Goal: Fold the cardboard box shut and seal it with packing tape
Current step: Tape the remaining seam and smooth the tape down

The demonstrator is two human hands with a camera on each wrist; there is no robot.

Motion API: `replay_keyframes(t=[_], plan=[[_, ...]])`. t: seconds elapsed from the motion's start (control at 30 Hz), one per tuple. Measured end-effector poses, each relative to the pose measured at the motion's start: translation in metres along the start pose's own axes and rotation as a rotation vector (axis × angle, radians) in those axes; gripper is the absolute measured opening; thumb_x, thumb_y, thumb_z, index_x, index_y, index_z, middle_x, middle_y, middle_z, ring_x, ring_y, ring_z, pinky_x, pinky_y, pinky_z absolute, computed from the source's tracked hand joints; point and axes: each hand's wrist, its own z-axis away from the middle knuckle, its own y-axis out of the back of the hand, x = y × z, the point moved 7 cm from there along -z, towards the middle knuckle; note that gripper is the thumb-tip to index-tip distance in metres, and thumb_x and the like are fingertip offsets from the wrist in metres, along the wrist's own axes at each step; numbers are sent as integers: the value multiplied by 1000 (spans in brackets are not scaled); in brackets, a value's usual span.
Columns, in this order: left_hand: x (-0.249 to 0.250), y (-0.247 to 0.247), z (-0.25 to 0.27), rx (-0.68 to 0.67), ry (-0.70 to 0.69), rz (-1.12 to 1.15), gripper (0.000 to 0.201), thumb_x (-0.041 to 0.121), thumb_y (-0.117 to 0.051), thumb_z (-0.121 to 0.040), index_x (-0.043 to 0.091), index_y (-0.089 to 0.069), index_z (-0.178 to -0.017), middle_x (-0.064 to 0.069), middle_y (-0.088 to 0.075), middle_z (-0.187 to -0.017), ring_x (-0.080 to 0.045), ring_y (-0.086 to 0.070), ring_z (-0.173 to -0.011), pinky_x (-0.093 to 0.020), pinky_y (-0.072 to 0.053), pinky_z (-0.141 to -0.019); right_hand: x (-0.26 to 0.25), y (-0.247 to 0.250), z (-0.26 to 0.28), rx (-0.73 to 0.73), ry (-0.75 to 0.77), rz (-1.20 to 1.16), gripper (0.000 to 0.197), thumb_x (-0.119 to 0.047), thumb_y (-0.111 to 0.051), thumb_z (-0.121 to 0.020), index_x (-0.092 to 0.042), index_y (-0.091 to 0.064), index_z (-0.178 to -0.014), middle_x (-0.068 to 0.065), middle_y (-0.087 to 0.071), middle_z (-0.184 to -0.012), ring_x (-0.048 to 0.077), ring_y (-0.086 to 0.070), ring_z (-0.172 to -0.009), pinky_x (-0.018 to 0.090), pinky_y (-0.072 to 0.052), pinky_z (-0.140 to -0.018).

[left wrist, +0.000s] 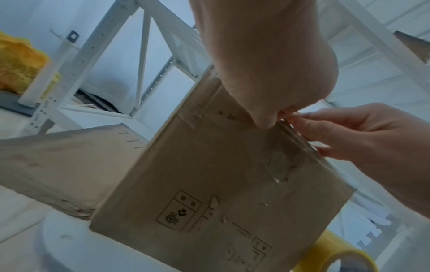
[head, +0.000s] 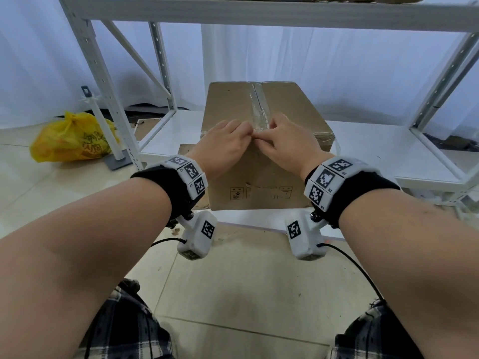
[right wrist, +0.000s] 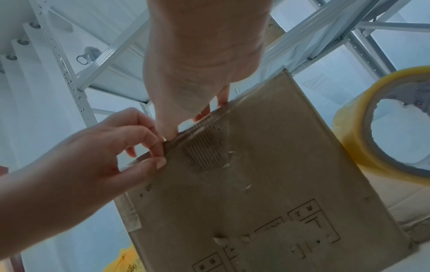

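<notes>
A brown cardboard box (head: 280, 110) stands on a low white shelf board (head: 375, 151) with its top flaps folded down. A strip of clear tape (head: 259, 107) runs along the centre seam and over the near edge. My left hand (head: 248, 133) and right hand (head: 259, 138) meet at that near edge, thumb and fingers of each pinching the tape end. The wrist views show the same pinch: left hand (right wrist: 160, 154), right hand (left wrist: 293, 119). A yellowish tape roll (right wrist: 353, 128) lies just right of the box, also the roll (left wrist: 325, 257) in the left wrist view.
The box sits inside a white metal rack (head: 160, 73) with uprights on both sides and a shelf overhead. A yellow plastic bag (head: 70, 141) and a white post on a grey base (head: 103, 120) stand on the tiled floor at left. Flat cardboard (left wrist: 58, 162) lies left of the box.
</notes>
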Motion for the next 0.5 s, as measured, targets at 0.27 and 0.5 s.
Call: replay_keyframes(t=[0.27, 0.5], plan=[[-54, 10, 18, 22, 405, 349, 24, 27, -49, -96, 10, -60, -108, -5, -60, -107, -21, -56, -96, -31, -43, -85, -10, -1, -21, 179, -93, -53, 42, -57, -55, -87, -15, -65, -88, -1, -49, -93, 16, -49, -87, 32, -44, -78], [-63, -11, 25, -3, 494, 467, 28, 34, -53, -94, 13, -67, -106, -5, -61, -103, -22, -52, -99, -32, -40, -87, -14, -22, -24, 200, -39, 175, 44, -54, -49, -91, -13, -48, -106, 9, -51, -112, 28, -48, -103, 42, -40, -87]])
